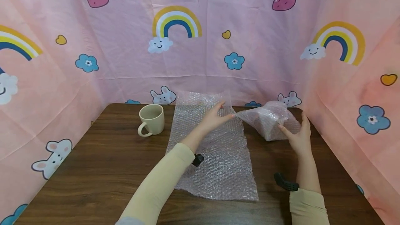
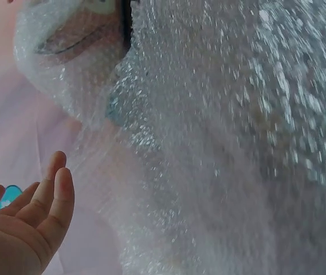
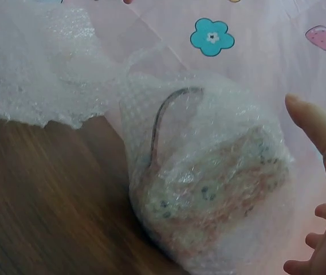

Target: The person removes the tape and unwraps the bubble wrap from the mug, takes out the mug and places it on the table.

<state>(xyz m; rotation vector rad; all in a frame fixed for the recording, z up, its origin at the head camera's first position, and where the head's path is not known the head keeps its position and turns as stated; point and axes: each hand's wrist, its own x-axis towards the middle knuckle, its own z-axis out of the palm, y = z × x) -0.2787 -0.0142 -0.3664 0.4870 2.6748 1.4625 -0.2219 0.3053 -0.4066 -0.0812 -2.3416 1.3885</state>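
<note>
Nearest to me, the flat bubble-wrap sheet (image 1: 218, 169) spreads over the wood-grain table (image 1: 93, 169); its loose edges could snag the work. The right hand (image 1: 300, 140) stands beside the bubble-wrapped bundle (image 1: 265, 125) at the table's far right, fingers extended, clasping nothing. The left hand (image 1: 215, 118) reaches across the sheet to the bundle's pointed tail (image 1: 246, 115); whether it pinches that I cannot tell. I judge the bundle light, soft-skinned, slippery, perhaps fragile inside, so I'd cup its bulky body. A cream mug (image 1: 156, 121) stands left of the sheet, out of the way. Behind hangs a printed curtain (image 1: 200, 58).
</note>
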